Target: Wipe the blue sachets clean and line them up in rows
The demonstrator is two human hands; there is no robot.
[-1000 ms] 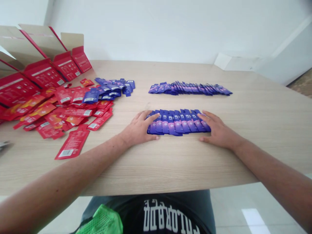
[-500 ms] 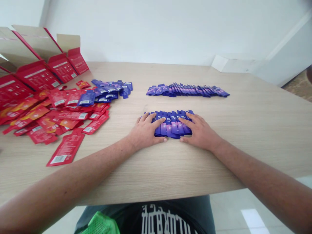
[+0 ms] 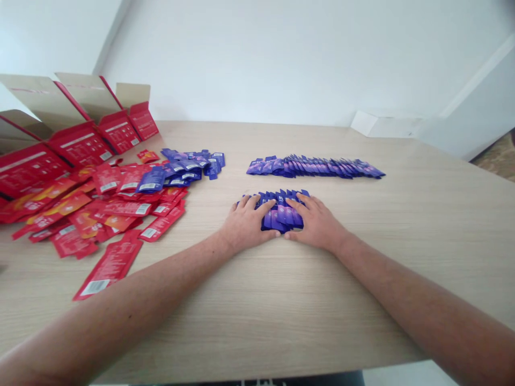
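Observation:
Several blue-purple sachets [image 3: 281, 214] lie overlapping in a short row near the middle of the table. My left hand [image 3: 250, 222] rests over the row's left end, fingers spread on the sachets and thumb along their lower edge. On the right end lies my right hand [image 3: 316, 221], its fingers also apart and touching the sachets. The two thumbs are close together below the row. Both hands hide parts of the outer sachets. Behind them is a longer row of overlapping blue-purple sachets [image 3: 317, 166].
Red and orange sachets [image 3: 120, 206] are heaped on the left of the table [image 3: 225, 321], with a pile of blue sachets [image 3: 187, 165] at their back. Open red boxes [image 3: 80, 143] stand at the back left. A white box [image 3: 382, 124] sits at the back right.
My right hand has moved left, closer to my left hand, and the row of sachets between them is shorter and more tightly overlapped. The view has tilted up a little.

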